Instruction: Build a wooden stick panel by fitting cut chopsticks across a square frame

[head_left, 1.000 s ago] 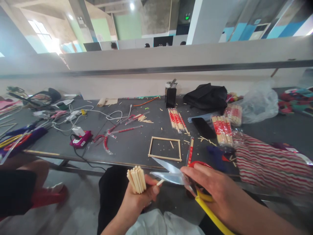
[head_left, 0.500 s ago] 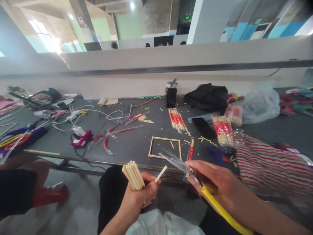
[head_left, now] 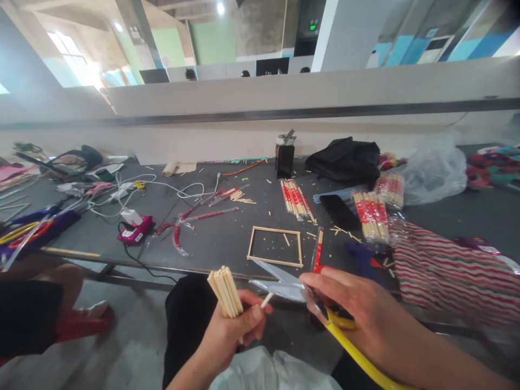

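Observation:
A bundle of pale wooden sticks (head_left: pixel 226 292) stands up out of my left hand (head_left: pixel 233 327), which is closed round it. Between that hand's thumb and finger a single short stick (head_left: pixel 267 299) points up to the right. My right hand (head_left: pixel 353 303) grips yellow-handled scissors (head_left: pixel 349 344). Their blades are spread, and the lower blade lies at the tip of the single stick. Beyond the blades, a rectangular frame of thin sticks (head_left: pixel 276 229) lies flat on the dark table (head_left: pixel 219 244).
Red-banded stick packs (head_left: pixel 370 216), a black phone (head_left: pixel 339 211) and a striped cloth (head_left: pixel 447 265) lie to the right. A black bag (head_left: pixel 343 160) sits behind. White cables (head_left: pixel 162 187) and a magenta box (head_left: pixel 136 230) are left. Another person's leg (head_left: pixel 65 287) shows at far left.
The scissors have moved left and opened, their blades now at the single stick. My left hand has shifted slightly right, and the single stick sits lower.

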{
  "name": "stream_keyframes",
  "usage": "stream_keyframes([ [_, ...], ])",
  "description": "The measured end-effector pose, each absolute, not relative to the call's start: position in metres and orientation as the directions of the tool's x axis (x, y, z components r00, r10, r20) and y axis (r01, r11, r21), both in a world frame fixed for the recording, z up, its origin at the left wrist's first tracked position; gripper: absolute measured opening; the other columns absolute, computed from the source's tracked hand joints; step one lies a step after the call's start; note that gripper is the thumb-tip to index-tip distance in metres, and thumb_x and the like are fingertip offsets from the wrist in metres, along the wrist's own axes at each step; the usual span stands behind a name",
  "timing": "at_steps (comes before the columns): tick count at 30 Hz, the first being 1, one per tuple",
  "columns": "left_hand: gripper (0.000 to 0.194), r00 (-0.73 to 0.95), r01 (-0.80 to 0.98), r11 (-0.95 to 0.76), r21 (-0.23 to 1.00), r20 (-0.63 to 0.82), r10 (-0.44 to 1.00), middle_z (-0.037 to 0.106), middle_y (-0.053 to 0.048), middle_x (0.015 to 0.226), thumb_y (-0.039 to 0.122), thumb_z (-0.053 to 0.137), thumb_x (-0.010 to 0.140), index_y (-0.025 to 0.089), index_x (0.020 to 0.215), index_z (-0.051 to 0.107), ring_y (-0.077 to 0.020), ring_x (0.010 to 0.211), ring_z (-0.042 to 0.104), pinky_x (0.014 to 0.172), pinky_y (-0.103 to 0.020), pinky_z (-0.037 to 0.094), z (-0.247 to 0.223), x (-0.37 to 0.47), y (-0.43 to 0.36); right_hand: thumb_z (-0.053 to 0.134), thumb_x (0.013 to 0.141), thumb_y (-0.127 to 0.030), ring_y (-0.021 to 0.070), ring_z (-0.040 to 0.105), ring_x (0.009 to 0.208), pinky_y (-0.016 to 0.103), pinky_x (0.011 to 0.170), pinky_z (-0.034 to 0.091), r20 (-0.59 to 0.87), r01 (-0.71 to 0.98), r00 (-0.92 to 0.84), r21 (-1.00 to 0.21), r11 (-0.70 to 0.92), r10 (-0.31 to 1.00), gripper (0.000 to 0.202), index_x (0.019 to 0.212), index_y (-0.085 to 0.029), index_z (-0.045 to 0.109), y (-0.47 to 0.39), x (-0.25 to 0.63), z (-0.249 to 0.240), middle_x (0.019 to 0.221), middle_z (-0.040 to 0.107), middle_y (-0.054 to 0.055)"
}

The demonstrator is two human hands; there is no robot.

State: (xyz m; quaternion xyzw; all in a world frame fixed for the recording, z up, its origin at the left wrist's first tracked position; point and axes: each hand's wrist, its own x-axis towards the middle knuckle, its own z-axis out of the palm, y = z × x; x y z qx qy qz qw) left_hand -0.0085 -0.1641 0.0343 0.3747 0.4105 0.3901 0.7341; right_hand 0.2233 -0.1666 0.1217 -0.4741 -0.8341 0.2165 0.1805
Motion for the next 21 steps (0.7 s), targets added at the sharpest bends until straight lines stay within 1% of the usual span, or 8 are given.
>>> stream_keyframes([
  [5, 0.037, 0.365, -0.262, 0.409, 0.874, -0.302, 0.880, 0.053, 0.000, 0.048, 0.046, 0.074, 0.068, 0.011, 0.078, 0.067, -0.0051, 0.040, 0.037, 0.039, -0.019, 0.021, 0.031, -0.011, -0.164, 0.054, 0.076, -0.009, 0.0156, 0.056, 0.071, 0.024, 0.061, 0.043, 0.089, 0.713, -0.498, -0.525, 0.466, 0.862, 0.031, 0.104, -0.022, 0.056, -0.167, 0.223, 0.124, 0.079, 0.058, 0.001],
  [10, 0.038, 0.384, -0.266, 0.427, 0.864, -0.311, 0.869, 0.052, 0.000, 0.048, 0.046, 0.075, 0.068, 0.011, 0.077, 0.067, -0.0051, 0.041, 0.038, 0.040, -0.018, 0.021, 0.032, -0.010, -0.164, 0.053, 0.077, -0.009, 0.0150, 0.054, 0.069, 0.024, 0.061, 0.042, 0.057, 0.706, -0.506, -0.545, 0.451, 0.861, 0.024, 0.098, -0.022, 0.056, -0.168, 0.222, 0.126, 0.078, 0.058, 0.001],
  [14, 0.037, 0.386, -0.278, 0.444, 0.852, -0.324, 0.864, 0.050, 0.001, 0.047, 0.046, 0.077, 0.065, 0.011, 0.075, 0.066, -0.0052, 0.041, 0.038, 0.039, -0.019, 0.020, 0.032, -0.011, -0.164, 0.052, 0.078, -0.012, 0.0146, 0.055, 0.067, 0.024, 0.060, 0.043, 0.069, 0.699, -0.503, -0.553, 0.453, 0.861, 0.025, 0.101, -0.022, 0.058, -0.168, 0.222, 0.127, 0.077, 0.059, 0.002],
  [19, 0.039, 0.405, -0.284, 0.450, 0.847, -0.319, 0.857, 0.045, 0.003, 0.046, 0.047, 0.077, 0.064, 0.011, 0.074, 0.065, -0.0050, 0.040, 0.035, 0.039, -0.019, 0.019, 0.032, -0.012, -0.166, 0.054, 0.081, -0.017, 0.0126, 0.055, 0.059, 0.022, 0.056, 0.045, 0.064, 0.663, -0.492, -0.618, 0.422, 0.868, 0.019, 0.097, -0.023, 0.061, -0.170, 0.223, 0.121, 0.071, 0.062, -0.001],
  [21, 0.039, 0.418, -0.298, 0.456, 0.838, -0.315, 0.852, 0.043, 0.004, 0.046, 0.047, 0.077, 0.064, 0.011, 0.074, 0.065, -0.0044, 0.040, 0.034, 0.039, -0.019, 0.018, 0.032, -0.011, -0.167, 0.054, 0.084, -0.022, 0.0118, 0.055, 0.057, 0.021, 0.054, 0.045, 0.082, 0.660, -0.451, -0.639, 0.394, 0.889, 0.017, 0.099, -0.023, 0.061, -0.170, 0.224, 0.114, 0.070, 0.062, -0.001],
])
